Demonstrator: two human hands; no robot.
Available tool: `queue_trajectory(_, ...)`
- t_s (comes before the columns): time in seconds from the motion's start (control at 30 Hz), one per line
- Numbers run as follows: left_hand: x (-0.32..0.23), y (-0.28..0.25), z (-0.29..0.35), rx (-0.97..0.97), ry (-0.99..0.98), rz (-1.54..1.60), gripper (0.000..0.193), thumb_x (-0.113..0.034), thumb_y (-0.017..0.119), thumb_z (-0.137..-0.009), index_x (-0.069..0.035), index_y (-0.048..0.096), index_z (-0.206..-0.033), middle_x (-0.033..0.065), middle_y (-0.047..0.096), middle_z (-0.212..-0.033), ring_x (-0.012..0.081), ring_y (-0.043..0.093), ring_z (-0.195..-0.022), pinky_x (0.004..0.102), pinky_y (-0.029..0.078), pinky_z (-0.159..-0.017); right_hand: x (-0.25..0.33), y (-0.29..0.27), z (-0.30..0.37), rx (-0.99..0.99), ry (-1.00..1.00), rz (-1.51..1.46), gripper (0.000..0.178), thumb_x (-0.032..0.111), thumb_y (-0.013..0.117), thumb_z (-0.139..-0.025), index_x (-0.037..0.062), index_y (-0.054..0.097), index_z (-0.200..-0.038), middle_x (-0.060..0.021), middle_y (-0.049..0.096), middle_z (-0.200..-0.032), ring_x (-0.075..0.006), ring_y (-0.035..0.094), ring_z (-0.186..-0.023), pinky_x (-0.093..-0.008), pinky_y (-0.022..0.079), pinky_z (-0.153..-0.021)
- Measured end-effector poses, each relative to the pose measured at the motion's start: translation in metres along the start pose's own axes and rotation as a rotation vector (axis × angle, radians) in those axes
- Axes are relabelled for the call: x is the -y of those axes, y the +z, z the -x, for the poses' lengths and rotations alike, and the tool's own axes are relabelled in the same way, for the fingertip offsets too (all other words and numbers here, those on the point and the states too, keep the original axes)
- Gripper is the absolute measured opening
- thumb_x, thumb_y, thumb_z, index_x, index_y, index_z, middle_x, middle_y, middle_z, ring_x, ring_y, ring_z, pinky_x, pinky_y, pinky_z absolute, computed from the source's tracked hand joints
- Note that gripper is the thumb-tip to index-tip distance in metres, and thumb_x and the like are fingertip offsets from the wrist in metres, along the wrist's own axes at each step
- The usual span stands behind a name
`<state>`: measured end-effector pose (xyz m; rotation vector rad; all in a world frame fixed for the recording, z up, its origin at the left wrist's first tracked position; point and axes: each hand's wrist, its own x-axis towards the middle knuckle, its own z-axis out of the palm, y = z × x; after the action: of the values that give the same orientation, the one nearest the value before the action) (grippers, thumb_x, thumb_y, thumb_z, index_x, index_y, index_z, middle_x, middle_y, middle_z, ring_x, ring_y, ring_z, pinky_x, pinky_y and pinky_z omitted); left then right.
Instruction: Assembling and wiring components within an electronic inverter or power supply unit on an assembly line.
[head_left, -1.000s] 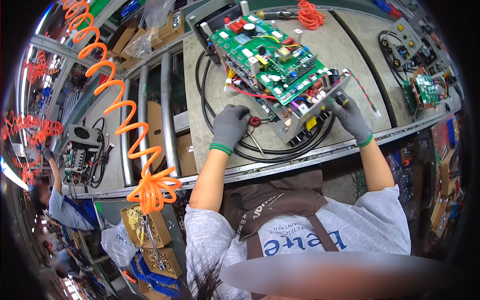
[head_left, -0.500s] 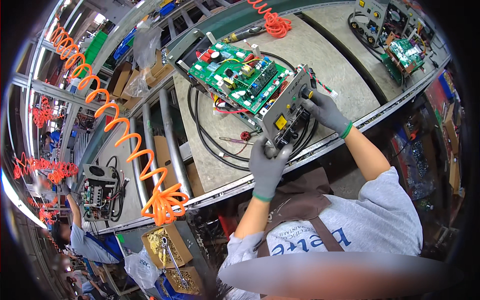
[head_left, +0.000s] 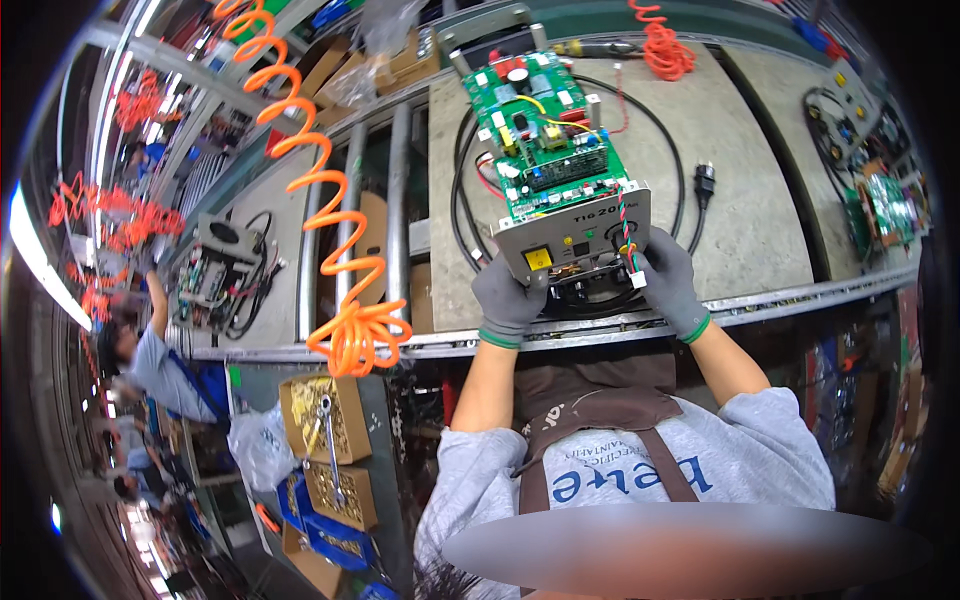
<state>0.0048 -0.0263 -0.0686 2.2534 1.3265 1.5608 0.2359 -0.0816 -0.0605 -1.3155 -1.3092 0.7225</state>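
An open electronic unit with a green circuit board (head_left: pixel 540 140) on top and a grey front panel (head_left: pixel 575 240) lies on the workbench pallet (head_left: pixel 740 210). Its panel faces me, with a yellow switch at its left. My left hand (head_left: pixel 508 300), in a grey glove, grips the panel's lower left corner. My right hand (head_left: pixel 668 280), also gloved, holds the panel's right edge beside a twisted red, green and white wire with a white plug. A black power cable (head_left: pixel 690 160) loops around the unit.
An orange coiled air hose (head_left: pixel 340 230) hangs left of the unit. Metal rollers (head_left: pixel 400 200) run beside the pallet. Another circuit assembly (head_left: pixel 880 200) sits at the far right. A co-worker (head_left: pixel 150 350) handles another unit (head_left: pixel 215 275) at the left. Boxes of screws (head_left: pixel 320 430) stand below the bench.
The unit has swung round so its front panel faces me squarely. My left hand moved from below the bench edge up onto the panel's left corner; my right hand stays on its right side.
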Motion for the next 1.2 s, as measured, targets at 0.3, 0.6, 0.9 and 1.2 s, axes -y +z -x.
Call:
queue_trajectory(0.3, 0.082, -0.066, -0.027, 0.259, -0.763, 0.391, 0.025, -0.012, 0.055, -0.086, -0.003, 0.064, -0.107, 0.0096, 0.066, -0.088, 0.0165, 0.063, -0.081, 0.0285, 0.048, -0.076, 0.004, 0.044, -0.017, 0.233, -0.066, -0.021, 0.024, 0.019, 0.073, -0.076, 0.0005, 0.057, -0.078, -0.01, 0.05, -0.065, -0.0185, 0.049, -0.059, -0.0323, 0.042, -0.056)
queue_trajectory(0.6, 0.097, -0.056, -0.052, 0.652, -0.343, -0.575, 0.024, -0.02, 0.06, -0.079, -0.011, 0.063, -0.102, 0.0105, 0.06, -0.113, 0.0323, 0.065, -0.094, 0.0442, 0.053, -0.073, 0.014, 0.021, -0.072, 0.877, -0.095, 0.121, 0.017, 0.008, 0.066, -0.081, -0.0005, 0.067, -0.095, -0.008, 0.067, -0.083, -0.0159, 0.064, -0.076, -0.0311, 0.051, -0.072)
queue_trajectory(0.9, 0.085, -0.085, -0.074, 0.839, -0.511, -0.661, 0.023, -0.017, 0.06, -0.081, -0.021, 0.065, -0.103, 0.0019, 0.055, -0.125, 0.0279, 0.066, -0.094, 0.0402, 0.053, -0.075, -0.027, 0.046, -0.322, 0.202, -0.363, 0.112, 0.039, 0.016, 0.046, -0.097, -0.0045, 0.05, -0.131, -0.0129, 0.049, -0.136, -0.0204, 0.053, -0.118, -0.0313, 0.044, -0.097)
queue_trajectory(1.2, 0.089, -0.089, -0.074, 0.722, -0.403, -0.752, 0.011, -0.012, 0.061, -0.078, -0.012, 0.068, -0.087, 0.0074, 0.061, -0.092, 0.0277, 0.067, -0.081, 0.0408, 0.051, -0.058, -0.142, 0.082, -0.475, 0.81, -0.246, -0.082, 0.039, 0.007, 0.048, -0.094, -0.0041, 0.049, -0.131, -0.0092, 0.056, -0.127, -0.0144, 0.055, -0.107, -0.0301, 0.044, -0.092)
